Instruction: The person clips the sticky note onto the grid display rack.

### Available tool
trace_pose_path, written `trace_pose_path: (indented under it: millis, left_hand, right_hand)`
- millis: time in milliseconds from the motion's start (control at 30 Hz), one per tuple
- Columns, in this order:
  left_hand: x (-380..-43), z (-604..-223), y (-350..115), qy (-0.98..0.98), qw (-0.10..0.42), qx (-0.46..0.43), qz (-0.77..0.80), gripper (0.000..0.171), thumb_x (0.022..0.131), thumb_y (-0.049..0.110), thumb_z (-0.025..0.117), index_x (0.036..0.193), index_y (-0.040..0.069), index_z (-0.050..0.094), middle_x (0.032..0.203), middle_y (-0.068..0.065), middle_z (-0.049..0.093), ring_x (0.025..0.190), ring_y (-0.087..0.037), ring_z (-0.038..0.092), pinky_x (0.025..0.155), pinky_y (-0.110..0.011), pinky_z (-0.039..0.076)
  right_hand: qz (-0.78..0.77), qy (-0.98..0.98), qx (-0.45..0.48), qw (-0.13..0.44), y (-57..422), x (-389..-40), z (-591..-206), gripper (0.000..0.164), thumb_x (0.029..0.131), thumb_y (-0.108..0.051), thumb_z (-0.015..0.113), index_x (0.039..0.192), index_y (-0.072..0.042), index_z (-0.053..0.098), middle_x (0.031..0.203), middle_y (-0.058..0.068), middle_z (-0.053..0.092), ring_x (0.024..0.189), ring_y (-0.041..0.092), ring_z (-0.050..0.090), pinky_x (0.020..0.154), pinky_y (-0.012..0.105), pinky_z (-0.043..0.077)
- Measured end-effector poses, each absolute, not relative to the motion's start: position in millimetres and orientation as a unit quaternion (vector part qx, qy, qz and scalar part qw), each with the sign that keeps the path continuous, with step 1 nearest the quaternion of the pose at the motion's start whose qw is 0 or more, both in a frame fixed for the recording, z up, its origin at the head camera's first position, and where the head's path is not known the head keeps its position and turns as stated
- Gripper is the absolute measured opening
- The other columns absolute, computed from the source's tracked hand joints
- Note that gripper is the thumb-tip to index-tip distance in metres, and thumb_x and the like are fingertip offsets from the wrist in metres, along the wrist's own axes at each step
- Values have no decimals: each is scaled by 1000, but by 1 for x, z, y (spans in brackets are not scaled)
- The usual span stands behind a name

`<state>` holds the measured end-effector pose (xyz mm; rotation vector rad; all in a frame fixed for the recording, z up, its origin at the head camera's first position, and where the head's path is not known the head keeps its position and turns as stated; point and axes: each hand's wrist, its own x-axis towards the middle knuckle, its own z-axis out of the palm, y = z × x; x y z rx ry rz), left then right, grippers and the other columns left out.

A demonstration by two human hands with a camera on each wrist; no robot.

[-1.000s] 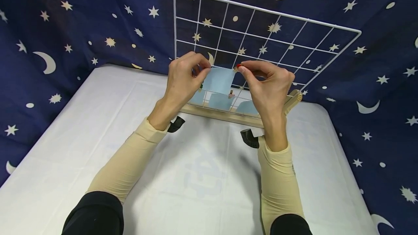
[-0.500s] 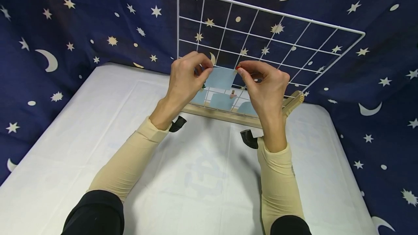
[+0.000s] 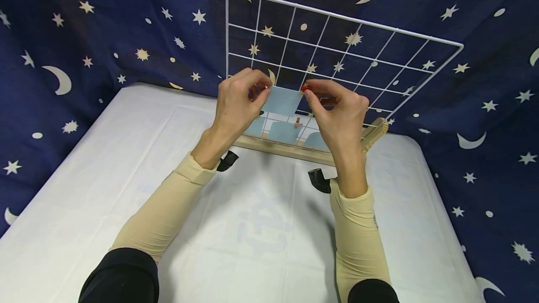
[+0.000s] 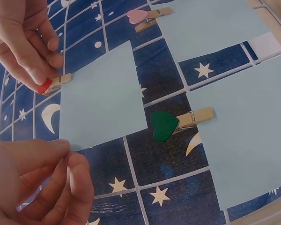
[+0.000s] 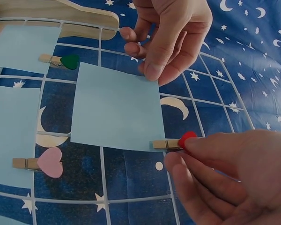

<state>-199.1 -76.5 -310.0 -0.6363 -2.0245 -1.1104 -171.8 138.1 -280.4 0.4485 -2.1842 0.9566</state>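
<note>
A light blue paper square [image 3: 281, 101] lies against a white wire grid [image 3: 328, 13]. My left hand [image 3: 237, 95] pinches its upper left corner between thumb and forefinger. At the upper right corner, my right hand [image 3: 341, 111] grips a wooden clothespin [image 5: 165, 144] by its red heart end. The pin's tip overlaps the paper's edge and a grid wire. Below, more blue sheets [image 3: 284, 132] hang on the grid. One carries a clothespin with a green heart [image 4: 164, 126], another a clothespin with a pink heart [image 5: 50, 162].
A wooden base [image 3: 286, 152] holds the grid upright on the white-covered table [image 3: 252, 247]. Behind hangs a dark blue cloth [image 3: 118, 22] with moons and stars. Black curved pieces [image 3: 319, 180] stick out by both wrists.
My right hand has shifted slightly left with the red-heart clothespin, further onto the paper's corner. The left hand keeps its pinch on the other corner.
</note>
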Motion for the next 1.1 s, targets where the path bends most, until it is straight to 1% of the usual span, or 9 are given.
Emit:
trace_pose_path:
  millis: [67,133,233,433,567,767,900,967,1100]
  left_hand:
    - [-199,-310,-76,-787,365,-247,-432,6,89,0,78,91,5,76,82,-8,71,67,-18,65,65,-29,50]
    - [-200,-311,-76,-786,368,-247,-431,6,90,0,77,92,5,77,82,-8,71,67,-18,65,65,-29,50]
    - [-201,-312,-75,-786,374,-246,-426,7,90,0,76,94,5,79,81,-7,70,67,-17,63,65,-29,48]
    - [-203,-314,-75,-785,386,-244,-419,6,93,2,75,93,5,81,78,-7,66,65,-17,58,63,-28,43]
    - [-203,-315,-74,-784,395,-240,-415,6,92,1,75,92,5,79,73,-6,61,62,-17,54,60,-29,40]
    - [-207,-318,-71,-780,402,-232,-419,6,91,1,77,92,6,77,71,-6,62,61,-16,55,60,-29,41]
    - [-207,-320,-71,-779,400,-231,-424,4,91,3,78,93,6,76,69,-5,62,60,-16,55,59,-29,40]
    - [-206,-320,-71,-777,400,-234,-426,2,92,4,78,93,4,76,69,-5,61,60,-16,54,59,-28,39]
    - [-206,-322,-71,-769,406,-240,-431,3,93,6,78,92,4,75,68,-5,60,59,-16,53,58,-27,37]
  right_hand:
    - [370,-843,173,349,138,-172,-281,15,97,-16,77,110,-12,84,100,2,82,86,18,78,81,36,63]
    - [371,-844,171,349,138,-172,-281,15,97,-15,77,110,-11,83,100,3,82,86,19,78,81,41,63]
    - [372,-844,170,347,139,-172,-281,16,97,-15,77,111,-11,83,101,3,82,87,20,78,82,43,63]
    - [373,-844,170,347,139,-172,-282,15,97,-15,77,110,-11,83,101,2,82,87,19,78,82,40,63]
    - [375,-840,176,350,139,-172,-282,15,97,-16,77,110,-11,83,100,2,82,87,19,78,82,41,63]
    - [373,-841,175,349,138,-172,-283,16,98,-16,76,111,-12,83,100,2,82,87,18,78,81,41,63]
    - [369,-846,172,346,138,-172,-283,17,98,-16,76,112,-11,83,101,3,82,88,18,78,82,39,63]
    - [368,-847,169,344,138,-172,-284,18,98,-17,76,113,-10,82,101,4,82,89,18,78,82,36,63]
    - [367,-849,161,345,139,-171,-286,22,97,-18,76,117,-9,81,102,6,82,92,19,78,82,29,62]
